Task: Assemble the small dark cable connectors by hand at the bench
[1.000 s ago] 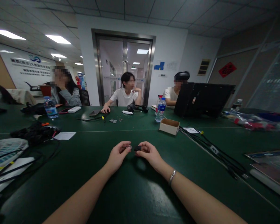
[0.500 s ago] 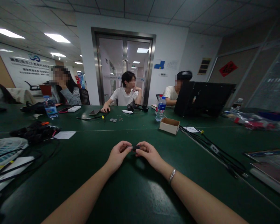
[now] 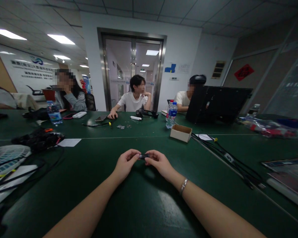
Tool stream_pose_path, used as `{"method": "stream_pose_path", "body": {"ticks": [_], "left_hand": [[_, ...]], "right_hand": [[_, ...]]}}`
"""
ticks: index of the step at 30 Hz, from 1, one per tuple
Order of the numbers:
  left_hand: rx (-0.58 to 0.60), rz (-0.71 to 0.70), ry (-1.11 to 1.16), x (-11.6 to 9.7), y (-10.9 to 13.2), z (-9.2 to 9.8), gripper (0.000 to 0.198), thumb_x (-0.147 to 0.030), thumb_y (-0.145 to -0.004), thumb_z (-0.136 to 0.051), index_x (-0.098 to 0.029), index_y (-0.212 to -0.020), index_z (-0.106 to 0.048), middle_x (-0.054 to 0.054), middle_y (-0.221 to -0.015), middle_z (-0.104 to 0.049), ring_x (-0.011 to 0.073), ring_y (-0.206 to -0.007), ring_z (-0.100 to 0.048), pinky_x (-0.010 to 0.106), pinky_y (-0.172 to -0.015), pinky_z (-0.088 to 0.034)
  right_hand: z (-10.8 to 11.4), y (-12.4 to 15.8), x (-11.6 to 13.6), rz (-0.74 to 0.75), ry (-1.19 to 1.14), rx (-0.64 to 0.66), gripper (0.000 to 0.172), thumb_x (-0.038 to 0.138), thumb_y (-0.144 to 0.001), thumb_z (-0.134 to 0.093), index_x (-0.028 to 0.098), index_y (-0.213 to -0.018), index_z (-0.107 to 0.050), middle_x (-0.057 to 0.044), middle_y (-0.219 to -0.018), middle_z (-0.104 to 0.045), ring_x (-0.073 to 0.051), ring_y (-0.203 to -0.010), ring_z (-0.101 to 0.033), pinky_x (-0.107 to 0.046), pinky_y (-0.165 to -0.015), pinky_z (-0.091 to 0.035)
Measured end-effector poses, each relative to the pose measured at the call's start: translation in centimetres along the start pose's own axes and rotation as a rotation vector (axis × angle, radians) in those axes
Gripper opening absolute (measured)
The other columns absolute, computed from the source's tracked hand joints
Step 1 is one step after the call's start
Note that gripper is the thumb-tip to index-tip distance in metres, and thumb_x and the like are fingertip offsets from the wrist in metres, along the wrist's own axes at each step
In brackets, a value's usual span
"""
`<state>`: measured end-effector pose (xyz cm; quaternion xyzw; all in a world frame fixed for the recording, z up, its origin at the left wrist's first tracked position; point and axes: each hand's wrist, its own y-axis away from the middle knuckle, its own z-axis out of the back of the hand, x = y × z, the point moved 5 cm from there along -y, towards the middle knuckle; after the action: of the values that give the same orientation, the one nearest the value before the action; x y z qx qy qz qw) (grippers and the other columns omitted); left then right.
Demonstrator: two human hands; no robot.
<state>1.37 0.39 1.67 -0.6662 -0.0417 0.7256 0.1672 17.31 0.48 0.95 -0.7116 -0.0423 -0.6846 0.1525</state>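
Both my hands meet just above the green table [image 3: 144,205], in the middle of the view. My left hand [image 3: 125,162] is closed, its fingertips pinching one end of a small black part [image 3: 144,156]. My right hand [image 3: 159,162] pinches the other end, a bracelet on its wrist. The part is tiny and dark; its make is too small to tell. Fingertips of both hands nearly touch over it.
A small open cardboard box [image 3: 180,133] stands beyond my hands, with a water bottle [image 3: 171,115] and a black laptop [image 3: 217,104] behind it. Black cables [image 3: 228,158] run along the right. A black bundle [image 3: 37,138] and papers lie left. Three people sit at the far side.
My hands have closed the small gap between them; the black part, earlier held mainly by the right hand, is now pinched by both. The view shifted slightly.
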Motion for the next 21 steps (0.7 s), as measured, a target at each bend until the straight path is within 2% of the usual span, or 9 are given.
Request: {"method": "stream_pose_path", "body": {"ticks": [9, 16, 21], "left_hand": [[-0.067, 0.031, 0.082, -0.30, 0.12, 0.11, 0.027, -0.031, -0.068, -0.068, -0.017, -0.090, -0.060, 0.004, -0.094, -0.065, 0.0191, -0.091, -0.063, 0.037, -0.090, -0.049], [-0.015, 0.031, 0.084, -0.41, 0.25, -0.04, 0.023, -0.026, -0.068, -0.068, -0.017, -0.087, -0.059, 0.004, -0.093, -0.066, 0.0200, -0.094, -0.063, 0.039, -0.093, -0.047], [-0.011, 0.026, 0.082, -0.28, 0.22, -0.06, 0.023, -0.027, -0.068, -0.069, -0.017, -0.086, -0.059, 0.004, -0.093, -0.067, 0.0199, -0.093, -0.063, 0.038, -0.093, -0.047]], "right_hand": [[0.14, -0.06, -0.05, 0.009, 0.022, -0.008, 0.034, 0.036, -0.067, -0.072, 0.017, -0.092, -0.059, 0.002, -0.072, -0.063, -0.013, -0.065, -0.062, -0.029, -0.068, -0.048], [0.20, 0.00, 0.19, -0.012, 0.041, -0.011, 0.034, 0.037, -0.068, -0.071, 0.016, -0.092, -0.059, 0.002, -0.069, -0.062, -0.013, -0.065, -0.062, -0.029, -0.068, -0.048], [0.10, -0.02, 0.36, 0.007, 0.038, 0.003, 0.036, 0.036, -0.070, -0.069, 0.017, -0.099, -0.059, 0.003, -0.067, -0.061, -0.013, -0.064, -0.062, -0.028, -0.067, -0.048]]}}
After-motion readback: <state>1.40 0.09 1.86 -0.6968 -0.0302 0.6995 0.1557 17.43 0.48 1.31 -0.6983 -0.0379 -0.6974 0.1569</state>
